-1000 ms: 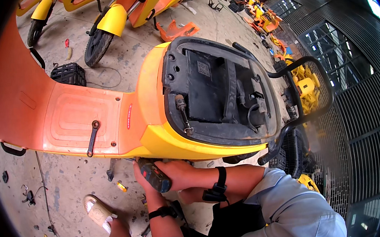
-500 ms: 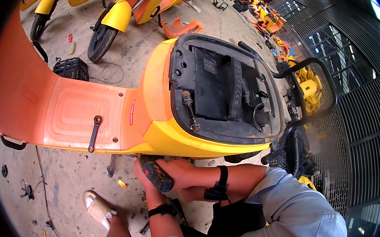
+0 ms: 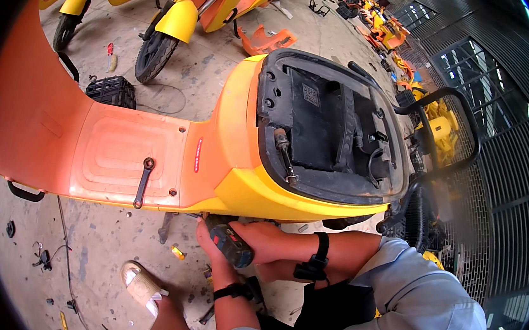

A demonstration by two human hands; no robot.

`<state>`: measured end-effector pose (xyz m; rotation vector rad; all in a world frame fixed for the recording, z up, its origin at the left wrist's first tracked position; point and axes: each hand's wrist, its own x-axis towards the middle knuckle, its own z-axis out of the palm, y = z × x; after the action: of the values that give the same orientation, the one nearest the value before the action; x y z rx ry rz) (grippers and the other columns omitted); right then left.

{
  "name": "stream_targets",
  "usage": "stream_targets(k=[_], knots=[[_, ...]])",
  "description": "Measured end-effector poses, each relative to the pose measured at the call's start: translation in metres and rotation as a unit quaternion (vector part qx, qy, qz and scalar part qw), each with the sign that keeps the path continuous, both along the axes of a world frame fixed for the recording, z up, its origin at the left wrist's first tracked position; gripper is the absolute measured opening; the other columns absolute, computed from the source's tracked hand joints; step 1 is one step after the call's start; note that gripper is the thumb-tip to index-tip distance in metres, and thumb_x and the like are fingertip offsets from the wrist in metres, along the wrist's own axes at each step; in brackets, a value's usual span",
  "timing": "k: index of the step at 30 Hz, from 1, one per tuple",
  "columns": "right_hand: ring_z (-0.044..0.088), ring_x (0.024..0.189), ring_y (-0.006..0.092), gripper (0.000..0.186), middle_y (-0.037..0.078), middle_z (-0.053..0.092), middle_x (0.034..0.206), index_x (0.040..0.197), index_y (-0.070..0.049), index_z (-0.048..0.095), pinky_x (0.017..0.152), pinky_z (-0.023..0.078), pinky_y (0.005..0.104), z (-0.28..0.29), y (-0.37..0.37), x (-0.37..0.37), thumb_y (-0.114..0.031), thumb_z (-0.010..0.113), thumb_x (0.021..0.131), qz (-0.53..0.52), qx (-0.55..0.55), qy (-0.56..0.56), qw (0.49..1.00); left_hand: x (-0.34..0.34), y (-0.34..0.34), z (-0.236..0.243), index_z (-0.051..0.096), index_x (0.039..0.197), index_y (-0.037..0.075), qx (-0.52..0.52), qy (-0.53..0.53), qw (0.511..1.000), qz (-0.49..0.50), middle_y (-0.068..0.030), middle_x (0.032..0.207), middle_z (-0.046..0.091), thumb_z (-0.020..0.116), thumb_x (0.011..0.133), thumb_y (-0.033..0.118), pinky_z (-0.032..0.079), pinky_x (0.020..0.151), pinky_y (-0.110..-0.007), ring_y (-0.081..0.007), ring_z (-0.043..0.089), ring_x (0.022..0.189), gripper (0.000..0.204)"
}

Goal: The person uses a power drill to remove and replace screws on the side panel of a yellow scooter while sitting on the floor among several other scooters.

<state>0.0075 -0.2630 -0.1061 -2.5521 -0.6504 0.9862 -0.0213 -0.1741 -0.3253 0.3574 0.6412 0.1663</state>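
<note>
In front of me an orange and yellow scooter (image 3: 237,142) stands sideways, its black seat compartment (image 3: 312,128) uncovered. My right hand (image 3: 257,237) is closed round a dark cordless drill (image 3: 233,247) at the scooter's lower near edge. The drill's front end is hidden beneath that edge. My left hand (image 3: 205,239) is right beside the drill, at the same lower edge. Most of its fingers are hidden, so their grip cannot be made out. A dark wrench (image 3: 143,183) lies on the orange footboard (image 3: 120,154). Inside the compartment's near-left corner is a metal socket-like tool (image 3: 284,153).
A black rack (image 3: 458,127) juts out at the scooter's right end. A black crate (image 3: 111,92) stands behind the footboard. Beyond it are other scooters (image 3: 175,22) and an orange panel (image 3: 266,41) on the floor. A cable (image 3: 68,266) and small parts lie at left.
The whole view has shifted slightly, with the scooter appearing further right. Both hands and the drill keep their place at the lower edge.
</note>
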Motion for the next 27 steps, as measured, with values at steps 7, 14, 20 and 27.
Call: stream_targets(k=[7,14,20,27], knots=[[0.069,0.087,0.0447,0.056,0.023,0.071,0.093,0.114,-0.004,0.049,0.074,0.054,0.0531,0.003,0.000,-0.001,-0.033,0.077,0.076,0.012,-0.006,-0.006,1.000,0.000,-0.002,0.013,0.062,0.105,-0.001,-0.035,-0.005,0.999,0.003,-0.0098,0.096,0.067,0.050,0.107,0.036,0.054,0.073,-0.033,-0.0185,0.064,0.079,0.039],[0.070,0.085,0.0441,0.055,0.023,0.071,0.091,0.113,-0.003,0.049,0.072,0.055,0.0536,0.000,-0.002,-0.001,-0.034,0.077,0.077,0.016,0.002,-0.014,1.000,0.001,0.000,0.019,0.062,0.109,-0.002,-0.017,0.002,1.000,0.001,-0.0117,0.101,0.067,0.049,0.107,0.037,0.054,0.078,-0.035,-0.0205,0.065,0.085,0.041],[0.070,0.086,0.0438,0.057,0.022,0.071,0.091,0.114,-0.003,0.048,0.072,0.055,0.0539,0.001,-0.002,-0.001,-0.033,0.077,0.076,0.022,-0.002,-0.015,1.000,0.001,-0.001,0.021,0.061,0.116,-0.003,-0.074,-0.033,0.997,-0.004,-0.0131,0.105,0.067,0.048,0.107,0.038,0.055,0.082,-0.036,-0.0226,0.066,0.089,0.043],[0.068,0.091,0.0457,0.055,0.023,0.070,0.096,0.120,-0.007,0.047,0.076,0.053,0.0541,0.000,-0.001,-0.004,-0.030,0.075,0.078,0.009,-0.014,-0.009,1.000,-0.001,0.001,0.025,0.061,0.113,-0.001,-0.054,-0.011,0.998,-0.017,-0.0126,0.104,0.066,0.049,0.106,0.041,0.054,0.080,-0.036,-0.0221,0.065,0.088,0.044]])
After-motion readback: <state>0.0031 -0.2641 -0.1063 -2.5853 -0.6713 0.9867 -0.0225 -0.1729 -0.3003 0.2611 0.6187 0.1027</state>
